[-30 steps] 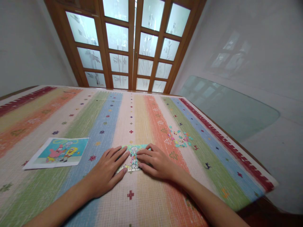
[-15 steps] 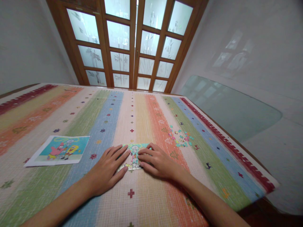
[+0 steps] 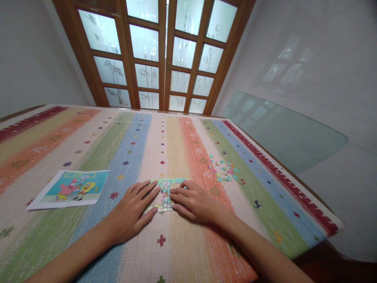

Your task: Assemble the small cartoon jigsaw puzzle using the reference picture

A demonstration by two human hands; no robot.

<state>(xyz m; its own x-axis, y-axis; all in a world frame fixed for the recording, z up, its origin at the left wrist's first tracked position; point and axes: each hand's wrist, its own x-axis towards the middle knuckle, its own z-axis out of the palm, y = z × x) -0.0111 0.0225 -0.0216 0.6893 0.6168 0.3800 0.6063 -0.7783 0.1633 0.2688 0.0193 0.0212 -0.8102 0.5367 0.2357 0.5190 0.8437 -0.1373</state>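
Note:
A partly assembled jigsaw puzzle (image 3: 165,192) lies flat on the striped cloth between my hands, showing a pale cartoon figure in its middle. My left hand (image 3: 136,208) rests over the puzzle's left side, fingers spread and thumb near the lower edge. On the right side, my right hand (image 3: 193,200) lies with slightly bent fingers apart, fingertips touching the puzzle. Both hands cover parts of it. No piece shows in either hand. Loose jigsaw pieces (image 3: 225,171) are scattered to the right, beyond my right hand.
A printed cartoon picture (image 3: 78,186) on white paper lies to the left of my left hand. The striped tablecloth (image 3: 153,149) covers the table. Glass-paned wooden doors (image 3: 165,59) stand behind, and a pale wall (image 3: 294,59) is at the right.
The view has shifted slightly, so everything appears a little further left. Both hands stay on the puzzle, with only slight movement in the right fingers.

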